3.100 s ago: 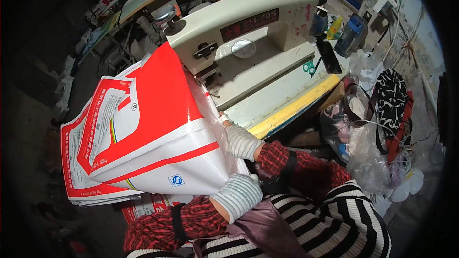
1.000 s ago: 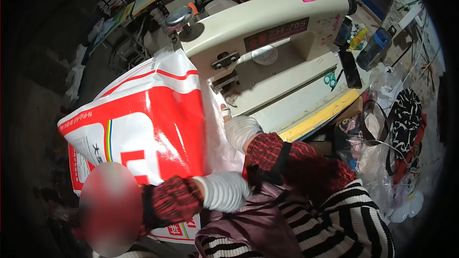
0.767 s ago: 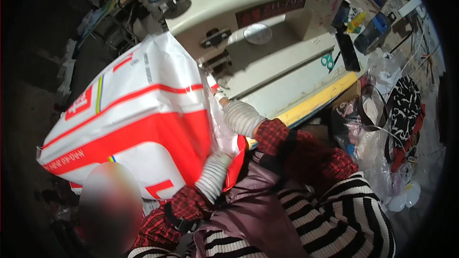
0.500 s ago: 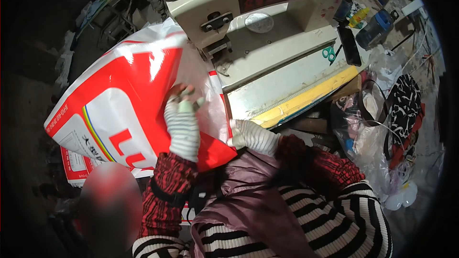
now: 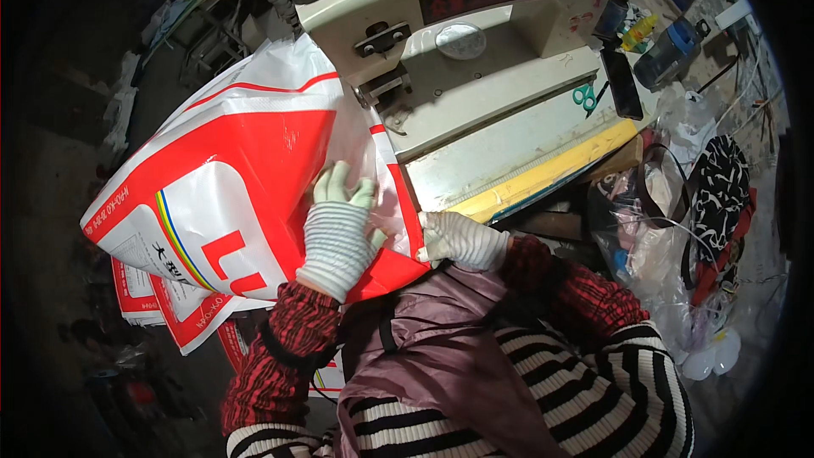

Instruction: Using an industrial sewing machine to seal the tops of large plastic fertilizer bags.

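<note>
A large red and white woven plastic sack (image 5: 280,148) lies across the left end of an industrial sewing machine (image 5: 551,30), one edge near the needle area. My left hand (image 5: 343,233), in a striped white glove, rests on the sack with its fingers spread. Just right of it, my right hand (image 5: 468,240), gloved the same way, closes on the sack's near right edge at the front of the machine bed. Its fingertips are partly hidden.
Green-handled scissors (image 5: 585,97) and a dark phone (image 5: 622,85) lie on the machine table. Behind them stand a blue-lidded bottle (image 5: 670,53) and a yellow bottle (image 5: 639,31). Plastic bags (image 5: 653,242) hang at the right. More printed sacks (image 5: 182,309) are stacked at the lower left.
My left hand has turned palm-down, flatter on the sack, its fingers stretching away from me. The sack's upper part has folded over, and its near edge has shifted slightly right with my right hand.
</note>
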Demonstrator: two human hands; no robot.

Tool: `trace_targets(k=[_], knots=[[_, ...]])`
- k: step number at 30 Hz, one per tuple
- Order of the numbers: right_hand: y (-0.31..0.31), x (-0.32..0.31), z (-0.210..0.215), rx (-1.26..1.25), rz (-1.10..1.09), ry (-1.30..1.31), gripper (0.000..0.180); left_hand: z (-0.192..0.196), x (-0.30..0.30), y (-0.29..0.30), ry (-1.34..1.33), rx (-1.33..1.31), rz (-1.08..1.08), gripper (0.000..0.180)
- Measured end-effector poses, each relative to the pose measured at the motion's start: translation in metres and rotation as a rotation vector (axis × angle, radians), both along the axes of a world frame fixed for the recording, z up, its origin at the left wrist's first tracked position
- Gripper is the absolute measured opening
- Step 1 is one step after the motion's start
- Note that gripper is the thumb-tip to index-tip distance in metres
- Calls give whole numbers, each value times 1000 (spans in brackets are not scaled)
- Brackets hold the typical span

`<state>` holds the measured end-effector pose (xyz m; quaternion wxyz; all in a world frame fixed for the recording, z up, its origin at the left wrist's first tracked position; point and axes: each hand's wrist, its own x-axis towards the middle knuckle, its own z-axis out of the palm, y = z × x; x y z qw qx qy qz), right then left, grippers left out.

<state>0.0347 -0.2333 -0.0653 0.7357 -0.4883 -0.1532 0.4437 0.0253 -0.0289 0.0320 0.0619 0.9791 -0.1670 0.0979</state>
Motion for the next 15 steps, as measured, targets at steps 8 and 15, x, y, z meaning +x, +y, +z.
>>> trace_targets(k=[8,15], knots=[[-1,1,32,-62,42,-64,29,-78,14,2,385,-834,488,28],[-6,16,16,76,-122,277,38,-44,4,-20,815,-1338,515,17]])
